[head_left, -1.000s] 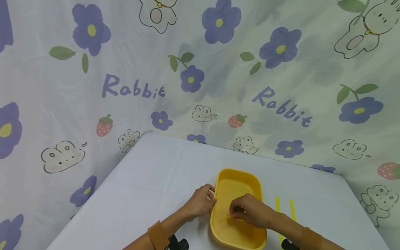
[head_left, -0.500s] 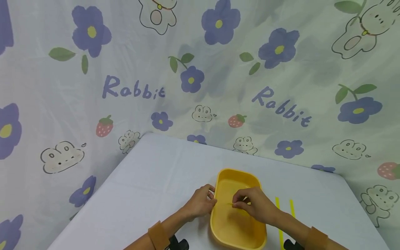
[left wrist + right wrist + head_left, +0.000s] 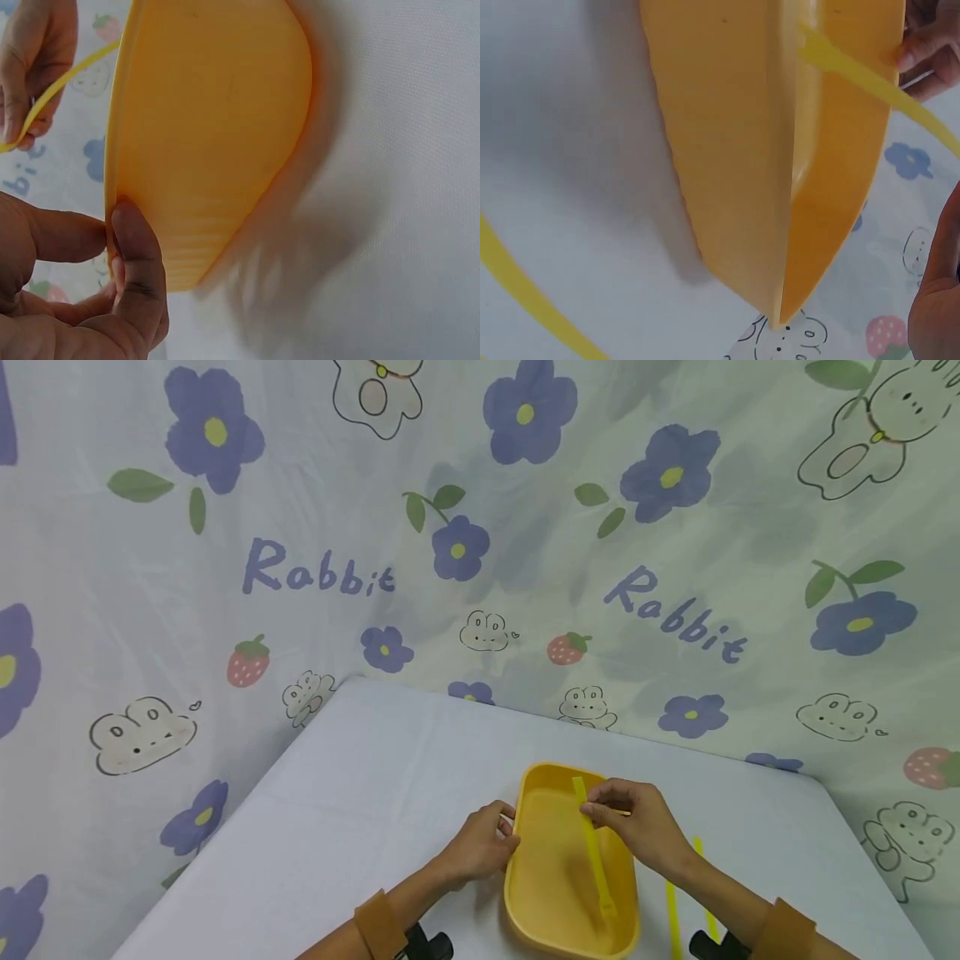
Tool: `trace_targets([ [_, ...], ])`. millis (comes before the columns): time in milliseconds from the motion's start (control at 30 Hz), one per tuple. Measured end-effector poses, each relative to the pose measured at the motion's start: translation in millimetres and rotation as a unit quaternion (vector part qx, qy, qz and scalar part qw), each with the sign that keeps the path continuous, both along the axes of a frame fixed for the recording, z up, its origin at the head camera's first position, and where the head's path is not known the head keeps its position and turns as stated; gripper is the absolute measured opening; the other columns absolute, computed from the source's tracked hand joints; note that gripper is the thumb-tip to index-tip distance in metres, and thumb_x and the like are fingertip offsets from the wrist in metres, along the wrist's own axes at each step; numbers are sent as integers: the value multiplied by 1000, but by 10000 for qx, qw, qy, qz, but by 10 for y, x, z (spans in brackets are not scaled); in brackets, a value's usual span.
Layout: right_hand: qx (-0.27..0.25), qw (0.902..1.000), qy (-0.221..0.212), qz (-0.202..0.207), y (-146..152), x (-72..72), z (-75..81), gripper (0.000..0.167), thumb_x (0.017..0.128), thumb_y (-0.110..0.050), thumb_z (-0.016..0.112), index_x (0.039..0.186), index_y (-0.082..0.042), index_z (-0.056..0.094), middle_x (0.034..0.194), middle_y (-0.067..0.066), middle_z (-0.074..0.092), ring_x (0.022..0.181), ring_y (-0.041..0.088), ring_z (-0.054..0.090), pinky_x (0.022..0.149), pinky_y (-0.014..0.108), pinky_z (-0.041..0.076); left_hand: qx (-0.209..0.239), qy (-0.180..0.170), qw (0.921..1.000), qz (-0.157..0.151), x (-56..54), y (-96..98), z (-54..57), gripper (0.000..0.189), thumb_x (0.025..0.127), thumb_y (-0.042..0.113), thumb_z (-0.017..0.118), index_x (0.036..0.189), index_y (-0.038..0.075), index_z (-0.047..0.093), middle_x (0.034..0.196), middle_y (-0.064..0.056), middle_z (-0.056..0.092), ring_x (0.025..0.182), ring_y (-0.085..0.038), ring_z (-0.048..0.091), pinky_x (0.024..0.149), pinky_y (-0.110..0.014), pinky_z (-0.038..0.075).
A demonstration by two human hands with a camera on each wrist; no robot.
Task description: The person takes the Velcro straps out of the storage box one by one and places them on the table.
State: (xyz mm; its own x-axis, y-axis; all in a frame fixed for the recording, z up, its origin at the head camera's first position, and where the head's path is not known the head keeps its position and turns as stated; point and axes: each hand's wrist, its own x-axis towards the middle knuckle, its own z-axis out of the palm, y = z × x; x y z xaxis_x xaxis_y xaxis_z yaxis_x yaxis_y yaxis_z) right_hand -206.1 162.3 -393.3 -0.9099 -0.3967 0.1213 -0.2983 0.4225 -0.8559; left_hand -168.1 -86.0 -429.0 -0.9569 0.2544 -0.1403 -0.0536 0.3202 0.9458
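Note:
My right hand (image 3: 633,822) pinches a flat yellow strip (image 3: 594,852) near its far end, above the orange-yellow plastic tray (image 3: 540,877). The strip's wider, squarish end hangs toward the tray's near side in the head view. From the right wrist, that wider end (image 3: 821,51) overlaps the inside of the tray. My left hand (image 3: 480,842) grips the tray's left rim, thumb and fingers on either side of it in the left wrist view.
Two more yellow strips, one nearer (image 3: 672,918) and one farther right (image 3: 699,846), lie on the white tablecloth (image 3: 405,777) right of the tray, partly behind my right forearm. A printed curtain (image 3: 525,560) stands behind the table.
My right hand has moved up and right from low inside the tray, raising the yellow strip, which now shows along its length. My left hand stays on the rim.

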Motion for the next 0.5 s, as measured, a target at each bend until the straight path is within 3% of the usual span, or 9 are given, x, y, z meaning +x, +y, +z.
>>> trace_targets([
  [267, -561, 9961, -386, -556, 162, 21, 68, 23, 93, -15, 71, 103, 5, 66, 97, 18, 72, 81, 14, 72, 76, 27, 60, 48, -39, 10000, -34, -1, 28, 9, 30, 96, 0, 59, 123, -9, 50, 93, -11, 52, 69, -18, 60, 54, -23, 52],
  [500, -831, 9876, -699, -1130, 317, 40, 131, 32, 94, -18, 71, 111, 9, 63, 94, 3, 72, 85, 12, 71, 79, 27, 60, 74, -41, 9999, -68, 7, 37, 5, 30, 96, 0, 59, 123, -9, 49, 94, -11, 52, 69, -18, 60, 54, -24, 52],
])
